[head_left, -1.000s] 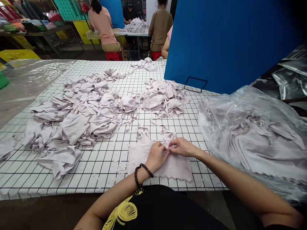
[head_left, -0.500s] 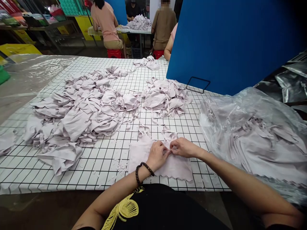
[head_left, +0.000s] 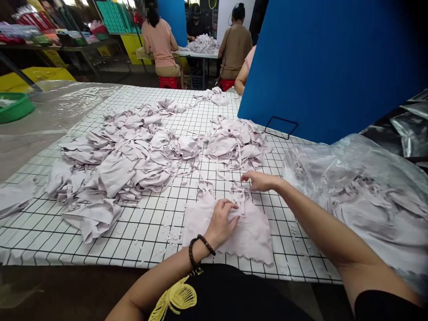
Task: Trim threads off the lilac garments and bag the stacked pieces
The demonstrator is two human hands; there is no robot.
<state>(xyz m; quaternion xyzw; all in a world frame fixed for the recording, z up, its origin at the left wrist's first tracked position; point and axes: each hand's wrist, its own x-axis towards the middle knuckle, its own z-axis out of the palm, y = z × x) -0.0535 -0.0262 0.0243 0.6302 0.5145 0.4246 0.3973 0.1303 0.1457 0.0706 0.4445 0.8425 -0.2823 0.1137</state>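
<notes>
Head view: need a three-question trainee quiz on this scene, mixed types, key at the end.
1. True or false: the left hand lies on the flat cloth.
2. What colour is the basket at the left edge of the view?
A) red
B) green
C) yellow
3. Fill in: the dark beads are worn on the ____ wrist.

Key: 1 true; 2 B; 3 left.
</notes>
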